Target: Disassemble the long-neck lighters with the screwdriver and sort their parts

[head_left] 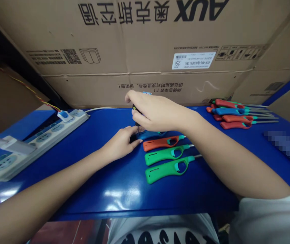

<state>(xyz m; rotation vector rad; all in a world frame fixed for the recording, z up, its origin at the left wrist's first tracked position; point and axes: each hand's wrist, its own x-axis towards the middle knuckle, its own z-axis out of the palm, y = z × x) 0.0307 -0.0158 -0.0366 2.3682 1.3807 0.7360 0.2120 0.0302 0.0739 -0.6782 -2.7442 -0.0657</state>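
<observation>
My right hand point(157, 112) is closed around a screwdriver point(135, 108), which has a dark handle with a yellowish mark. Its thin shaft points down at the end of a blue gas lighter point(151, 135) lying on the table. My left hand point(118, 143) pinches that same end of the blue lighter between thumb and fingers. Part of the blue lighter is hidden under my right hand. Nearer to me, side by side, lie an orange lighter point(157, 144), a green lighter point(160, 157) and a second green lighter point(161, 171), their long metal tips pointing right.
A pile of several red, blue and green lighters point(236, 118) lies at the back right. Along the left runs a white power strip point(45, 137) with plugs and cables. A large cardboard box point(145, 61) stands behind the blue table point(96, 189). A pixelated patch covers something at far right.
</observation>
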